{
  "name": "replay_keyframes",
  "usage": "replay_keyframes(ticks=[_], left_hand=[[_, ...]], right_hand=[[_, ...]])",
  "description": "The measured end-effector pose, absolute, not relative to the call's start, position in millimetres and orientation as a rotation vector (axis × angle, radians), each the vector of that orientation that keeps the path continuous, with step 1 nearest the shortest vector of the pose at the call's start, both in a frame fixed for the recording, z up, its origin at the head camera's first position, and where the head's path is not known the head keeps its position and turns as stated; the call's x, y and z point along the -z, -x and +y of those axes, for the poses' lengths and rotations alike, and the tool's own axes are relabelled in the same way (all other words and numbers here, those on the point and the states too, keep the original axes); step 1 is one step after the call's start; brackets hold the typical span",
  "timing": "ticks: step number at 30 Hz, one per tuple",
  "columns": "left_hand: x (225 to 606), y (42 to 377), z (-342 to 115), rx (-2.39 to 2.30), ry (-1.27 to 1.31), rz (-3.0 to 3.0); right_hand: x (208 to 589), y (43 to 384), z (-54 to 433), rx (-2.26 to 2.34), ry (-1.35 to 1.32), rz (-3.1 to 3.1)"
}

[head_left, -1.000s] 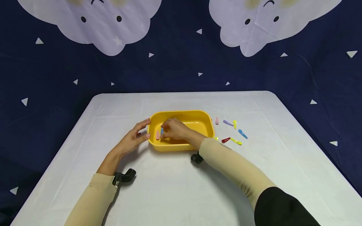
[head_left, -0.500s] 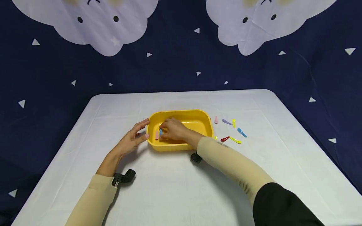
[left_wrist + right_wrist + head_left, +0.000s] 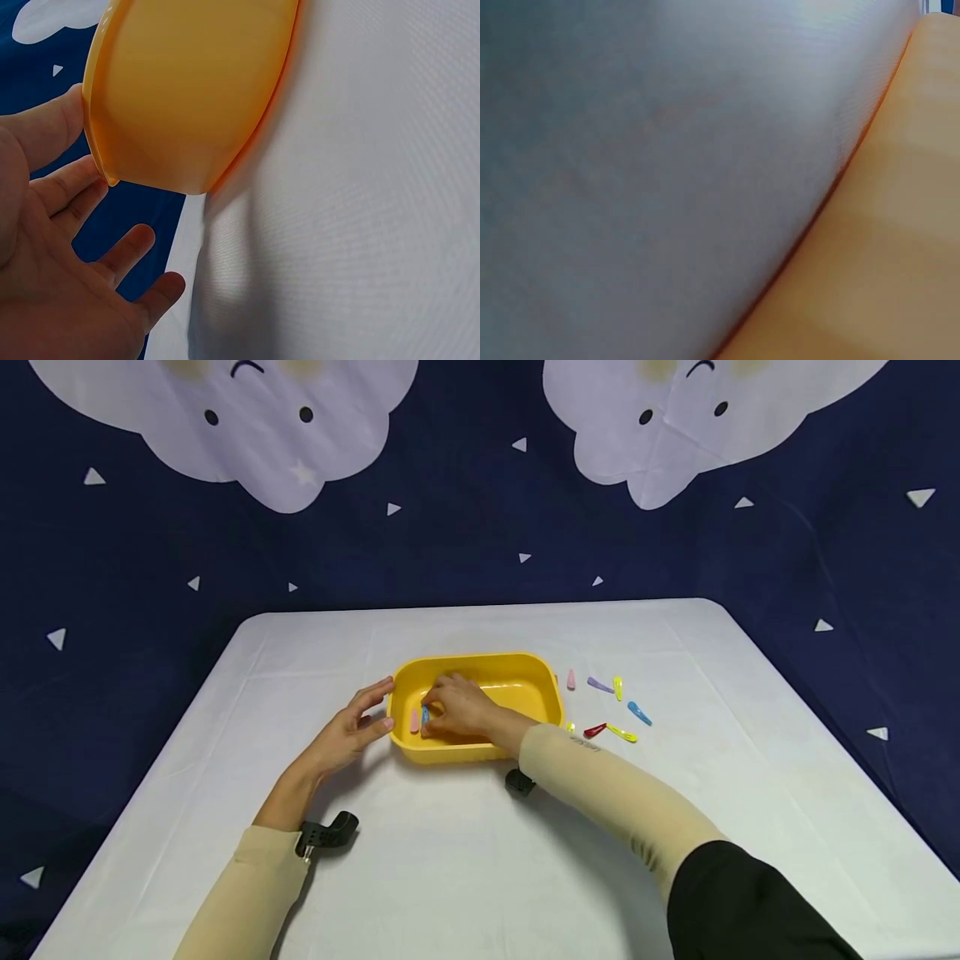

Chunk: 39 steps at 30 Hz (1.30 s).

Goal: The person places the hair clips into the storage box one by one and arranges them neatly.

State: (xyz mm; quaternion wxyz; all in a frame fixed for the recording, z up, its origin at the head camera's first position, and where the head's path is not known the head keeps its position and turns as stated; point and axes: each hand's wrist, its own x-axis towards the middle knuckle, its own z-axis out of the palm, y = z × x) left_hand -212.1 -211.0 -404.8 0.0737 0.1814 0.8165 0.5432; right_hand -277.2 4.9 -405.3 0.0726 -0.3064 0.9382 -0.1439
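head view: a yellow tray [image 3: 450, 753] stands on a white table [image 3: 420, 868], with both hands at it.
left hand [image 3: 347, 735]: fingers loosely spread, thumb and fingertips resting against the rim at the tray's left end; the left wrist view shows the remaining fingers free of it.
right hand [image 3: 461, 706]: reaches into the tray, thumb and fingertips curled in and pinching a blue clip [image 3: 425, 715]; the right wrist view does not show this hand.
blue clip: inside the tray, towards its left end; whether it rests on the floor cannot be told.
pink clip [image 3: 414, 720]: lies in the tray just left of the blue one, near the end wall.
still outside: right of the tray lie a second pink clip [image 3: 571, 680], a purple clip [image 3: 599, 685], a far yellow clip [image 3: 618, 688], a second blue clip [image 3: 639, 713], a red clip [image 3: 595, 731] and a near yellow clip [image 3: 622, 734]; a yellow piece [image 3: 571, 727] is partly hidden beside the tray.
progress: seems early; one clip looks placed, a second looks nearly placed, and those on the table appear left.
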Motion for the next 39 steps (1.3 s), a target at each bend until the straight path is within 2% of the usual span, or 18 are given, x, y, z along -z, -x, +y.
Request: replay_keyframes(ticks=[39], left_hand=[[403.2,210.9,-211.8,-1.628,-0.527,2.443]], right_hand=[[399.8,272.6,5.2,0.438,0.923,2.789]])
